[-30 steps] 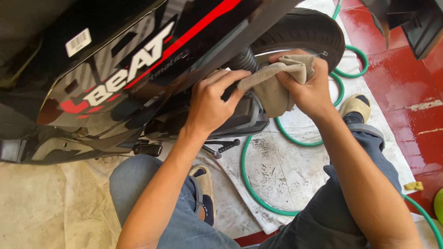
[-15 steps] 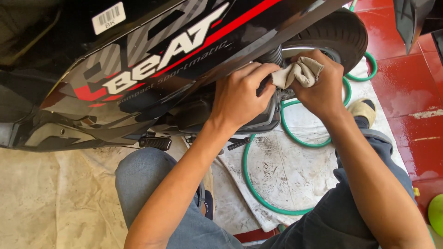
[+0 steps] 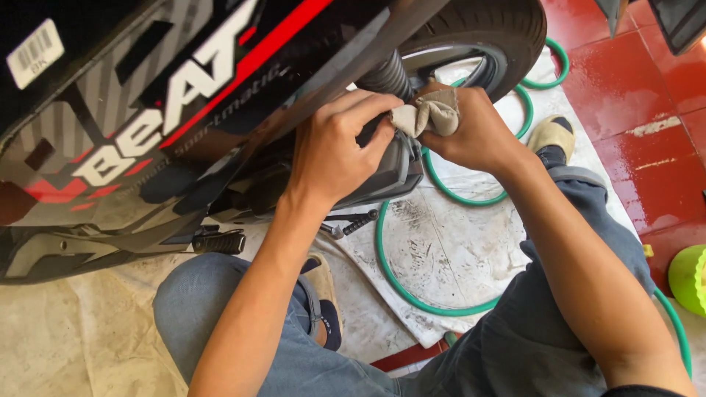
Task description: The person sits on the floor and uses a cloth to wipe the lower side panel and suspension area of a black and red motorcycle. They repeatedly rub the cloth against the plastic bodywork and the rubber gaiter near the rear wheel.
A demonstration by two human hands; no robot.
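Head view: right hand (image 3: 482, 136) is gripping a soft, light, bunched beige rag (image 3: 430, 115) against the scooter (image 3: 184, 110) by its rear tyre (image 3: 485, 26); left hand (image 3: 338, 151) fingers, curled, seemingly are pinching its edge.

A green hose (image 3: 412, 290) loops over a stained white mat (image 3: 456, 250) below the fingers. Wet red tiles (image 3: 632, 95) spread to their right, with a lime-green bucket (image 3: 687, 279) at the far right edge. A black footpeg (image 3: 218, 242) juts out lower left of the fingers. Beneath them lie a beige shoe (image 3: 323, 294) and blue jeans (image 3: 243, 331); another shoe (image 3: 553, 134) rests just to their right.
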